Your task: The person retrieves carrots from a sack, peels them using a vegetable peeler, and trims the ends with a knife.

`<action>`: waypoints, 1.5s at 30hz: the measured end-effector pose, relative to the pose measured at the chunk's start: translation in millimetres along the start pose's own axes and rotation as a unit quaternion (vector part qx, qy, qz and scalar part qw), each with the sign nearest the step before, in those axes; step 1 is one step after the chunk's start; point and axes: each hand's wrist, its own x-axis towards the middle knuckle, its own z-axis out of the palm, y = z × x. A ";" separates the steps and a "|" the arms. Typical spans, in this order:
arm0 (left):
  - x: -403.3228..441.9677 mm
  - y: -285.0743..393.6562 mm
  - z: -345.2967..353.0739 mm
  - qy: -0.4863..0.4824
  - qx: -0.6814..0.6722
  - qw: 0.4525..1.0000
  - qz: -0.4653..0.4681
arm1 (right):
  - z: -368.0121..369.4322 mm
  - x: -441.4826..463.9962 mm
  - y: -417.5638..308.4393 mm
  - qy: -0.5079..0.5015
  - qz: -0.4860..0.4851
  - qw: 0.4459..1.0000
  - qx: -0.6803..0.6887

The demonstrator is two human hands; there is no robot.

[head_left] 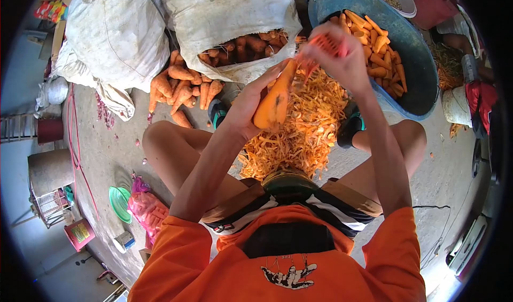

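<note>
Wrapped round the thick end of a large orange carrot [271, 110] is my left hand [251, 102]; the carrot has dark spots and points up and to the right. My right hand [342, 59] is closed on a red peeler [327, 44] near the carrot's narrow tip, blurred by motion. Beneath both hands lies a heap of orange peelings [299, 142] on the floor between my legs. Peeled carrots [382, 61] fill part of the blue tub [414, 80] at the upper right.
An open white sack [230, 13] holds unpeeled carrots, with more unpeeled carrots [181, 88] spilled on the floor beside it. Another white sack [117, 29] stands at the upper left. A pink bag [147, 211] and a green basket [120, 203] lie at the lower left.
</note>
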 end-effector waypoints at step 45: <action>-0.1 1.6 -7.0 -0.008 0.008 1.000 -0.028 | 5.6 -6.9 6.0 -0.039 -0.120 0.986 -0.110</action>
